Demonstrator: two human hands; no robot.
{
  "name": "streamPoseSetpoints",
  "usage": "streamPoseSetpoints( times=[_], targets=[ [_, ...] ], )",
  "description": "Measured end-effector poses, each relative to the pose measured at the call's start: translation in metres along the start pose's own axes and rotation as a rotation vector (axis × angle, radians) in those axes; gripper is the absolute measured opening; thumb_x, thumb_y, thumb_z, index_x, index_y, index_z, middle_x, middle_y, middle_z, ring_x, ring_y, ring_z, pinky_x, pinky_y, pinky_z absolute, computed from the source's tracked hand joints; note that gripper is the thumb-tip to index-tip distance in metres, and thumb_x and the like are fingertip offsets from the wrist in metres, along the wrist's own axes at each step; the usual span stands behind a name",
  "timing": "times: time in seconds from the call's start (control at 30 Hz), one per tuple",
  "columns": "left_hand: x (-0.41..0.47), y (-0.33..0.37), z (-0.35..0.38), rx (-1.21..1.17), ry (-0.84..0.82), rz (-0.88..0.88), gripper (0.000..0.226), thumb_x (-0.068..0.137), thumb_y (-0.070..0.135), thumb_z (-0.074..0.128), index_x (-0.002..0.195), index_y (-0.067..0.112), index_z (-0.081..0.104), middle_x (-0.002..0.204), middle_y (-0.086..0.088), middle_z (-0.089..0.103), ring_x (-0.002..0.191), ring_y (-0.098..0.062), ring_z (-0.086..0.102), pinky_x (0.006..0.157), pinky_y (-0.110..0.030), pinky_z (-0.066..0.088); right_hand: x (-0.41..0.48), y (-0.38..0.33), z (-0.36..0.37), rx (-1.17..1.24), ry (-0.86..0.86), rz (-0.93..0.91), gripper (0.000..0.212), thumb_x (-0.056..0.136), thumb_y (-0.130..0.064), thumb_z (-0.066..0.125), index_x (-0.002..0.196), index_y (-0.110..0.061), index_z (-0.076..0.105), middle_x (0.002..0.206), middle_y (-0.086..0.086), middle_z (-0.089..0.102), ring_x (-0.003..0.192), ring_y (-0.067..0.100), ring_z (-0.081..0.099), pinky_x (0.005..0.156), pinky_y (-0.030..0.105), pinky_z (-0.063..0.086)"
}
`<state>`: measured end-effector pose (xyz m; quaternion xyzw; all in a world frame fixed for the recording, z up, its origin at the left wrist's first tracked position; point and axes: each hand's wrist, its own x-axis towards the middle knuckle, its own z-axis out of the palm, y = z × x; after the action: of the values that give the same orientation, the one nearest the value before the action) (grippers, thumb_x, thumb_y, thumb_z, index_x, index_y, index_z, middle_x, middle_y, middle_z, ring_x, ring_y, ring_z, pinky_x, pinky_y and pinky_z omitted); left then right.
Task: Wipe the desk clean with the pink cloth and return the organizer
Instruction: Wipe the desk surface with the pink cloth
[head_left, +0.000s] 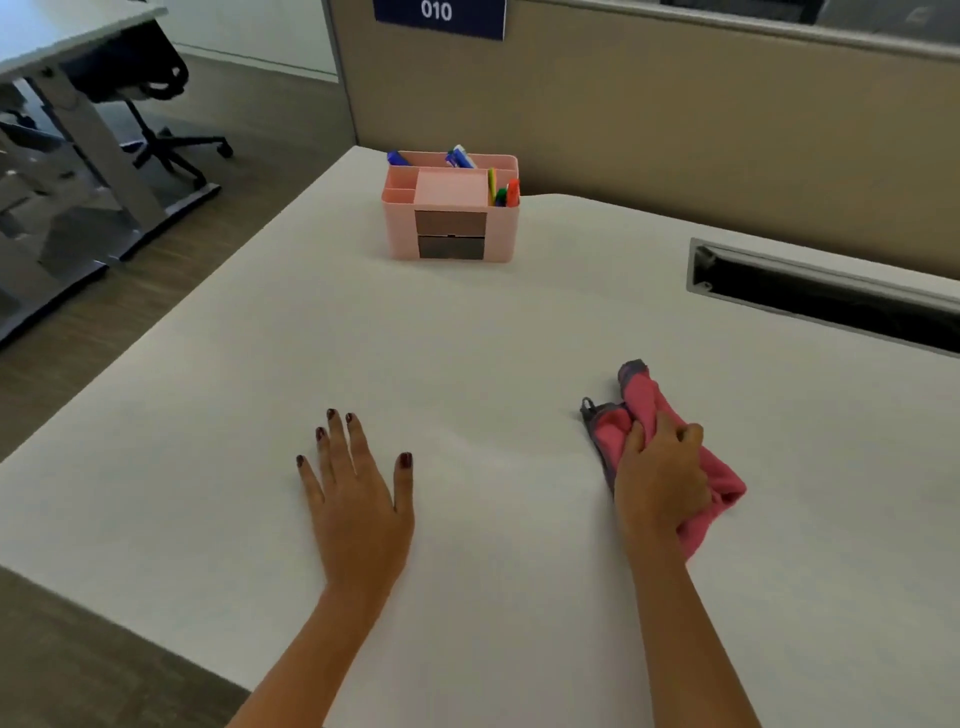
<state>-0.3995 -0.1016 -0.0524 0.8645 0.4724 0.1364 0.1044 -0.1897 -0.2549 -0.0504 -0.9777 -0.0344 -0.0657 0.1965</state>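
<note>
The white desk (467, 332) fills most of the view. A pink organizer (451, 208) with two grey drawers and several pens and markers stands upright near the desk's far left corner. My right hand (660, 467) grips a crumpled pink cloth (722, 488) with grey edging, pressed on the desk at the right. My left hand (358, 493) lies flat on the desk to the left, fingers spread, holding nothing. Part of the cloth is hidden under my right hand.
A long cable slot (831, 296) with a metal rim is cut into the desk at the right. A tan partition (675, 130) with a blue "010" sign runs behind the desk. To the left, past the desk edge, stand another desk (67, 47) and an office chair (150, 98).
</note>
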Motion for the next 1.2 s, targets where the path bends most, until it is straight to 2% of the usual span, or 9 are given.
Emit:
streamPoseSetpoints(
  times=[0.1,0.2,0.43,0.57,0.77,0.93,1.07,1.2],
  targets=[
    [-0.003,0.039,0.012,-0.041,-0.055,0.119,0.077,0.093,0.055,0.005,0.15,0.004,0.013,0.16,-0.014,0.01,0.148,-0.028,0.01,0.121,-0.048,0.007,-0.013,0.007,-0.006,-0.088,-0.043,-0.132,0.029,0.097,-0.033,0.045,0.112,-0.01,0.056,0.11,0.012,0.055,0.061,0.03,0.057,0.05,0.029,0.031],
    [-0.005,0.076,0.025,-0.064,-0.116,0.238,0.077,0.092,0.056,0.005,0.151,0.006,0.013,0.16,-0.013,0.008,0.149,-0.027,0.009,0.121,-0.047,0.006,-0.016,0.026,-0.013,-0.14,-0.062,-0.166,0.029,0.097,-0.034,0.044,0.115,-0.016,0.057,0.111,0.008,0.057,0.054,0.025,0.05,0.049,0.027,0.027],
    [0.001,0.149,0.051,-0.02,-0.197,0.472,0.075,0.093,0.056,0.007,0.151,0.009,0.016,0.161,-0.01,0.011,0.149,-0.025,0.009,0.121,-0.049,0.0,0.029,0.09,-0.033,-0.124,0.026,0.019,0.031,0.096,-0.036,0.047,0.117,-0.016,0.059,0.111,0.01,0.057,0.058,0.025,0.049,0.054,0.029,0.03],
    [0.006,0.183,0.067,-0.014,-0.237,0.579,0.076,0.091,0.06,0.008,0.151,0.014,0.016,0.161,-0.002,0.01,0.149,-0.02,0.009,0.119,-0.051,-0.01,0.06,0.133,-0.043,-0.087,0.128,0.154,0.031,0.095,-0.034,0.049,0.113,-0.011,0.06,0.103,0.013,0.056,0.059,0.023,0.04,0.054,0.031,0.033],
    [0.02,0.22,0.089,0.019,-0.249,0.663,0.076,0.09,0.062,0.008,0.151,0.017,0.015,0.162,0.002,0.006,0.149,-0.019,0.006,0.118,-0.053,-0.009,0.109,0.173,-0.049,-0.102,0.228,0.39,0.034,0.098,-0.033,0.043,0.114,-0.005,0.054,0.106,0.016,0.053,0.068,0.035,0.057,0.055,0.034,0.034],
    [0.028,0.233,0.101,0.02,-0.251,0.662,0.075,0.091,0.062,0.01,0.151,0.018,0.014,0.161,0.002,0.01,0.149,-0.019,0.008,0.119,-0.053,-0.003,0.155,0.193,-0.044,-0.125,0.291,0.549,0.034,0.099,-0.028,0.041,0.112,0.002,0.05,0.11,0.02,0.052,0.075,0.04,0.06,0.057,0.038,0.035],
    [0.028,0.235,0.105,0.018,-0.245,0.654,0.073,0.092,0.061,0.01,0.151,0.017,0.015,0.161,0.002,0.014,0.149,-0.019,0.009,0.119,-0.055,0.002,0.191,0.199,-0.038,-0.146,0.297,0.574,0.031,0.099,-0.023,0.038,0.114,0.002,0.049,0.115,0.02,0.05,0.078,0.039,0.06,0.058,0.037,0.034],
    [0.028,0.236,0.107,0.033,-0.243,0.661,0.073,0.093,0.061,0.012,0.151,0.016,0.017,0.161,0.002,0.015,0.149,-0.021,0.011,0.119,-0.055,0.004,0.223,0.185,-0.031,-0.16,0.259,0.522,0.032,0.1,-0.02,0.036,0.12,0.001,0.047,0.122,0.02,0.049,0.083,0.038,0.059,0.059,0.038,0.035]
  ],
)
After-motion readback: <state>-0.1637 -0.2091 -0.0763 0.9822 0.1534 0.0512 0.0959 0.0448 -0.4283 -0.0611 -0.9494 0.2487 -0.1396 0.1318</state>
